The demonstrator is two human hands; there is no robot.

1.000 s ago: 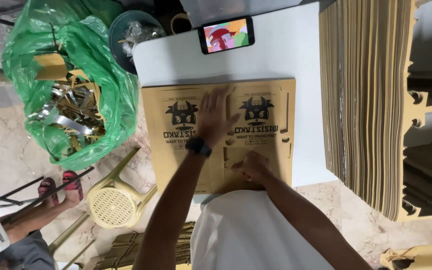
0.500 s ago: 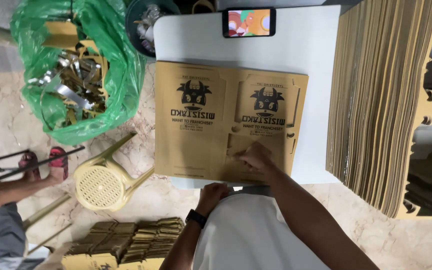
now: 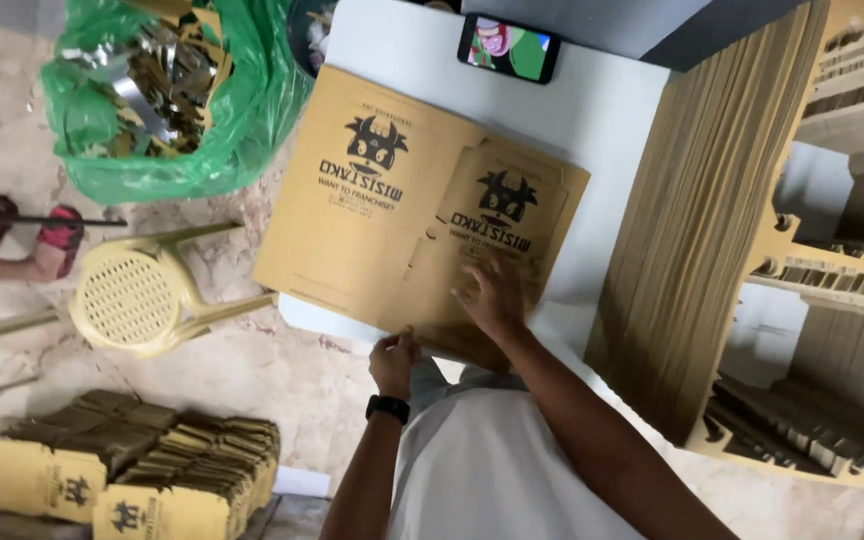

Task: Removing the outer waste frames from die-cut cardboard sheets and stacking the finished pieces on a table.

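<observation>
Flat brown cardboard box blank (image 3: 392, 220) on the white table (image 3: 612, 110), handled at its near edge.
The right hand (image 3: 492, 295) is pressed flat, fingers spread; the left hand (image 3: 394, 362) is pinched on the near edge, fingertips hidden underneath.

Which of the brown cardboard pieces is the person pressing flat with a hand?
The printed brown cardboard sheet on the white table, under the right hand; the others stand stacked.

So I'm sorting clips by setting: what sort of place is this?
Probably a small box-folding workspace: a tall stack of flat brown cardboard sheets, folded brown boxes piled on the floor, and a green plastic bag of scraps.
</observation>
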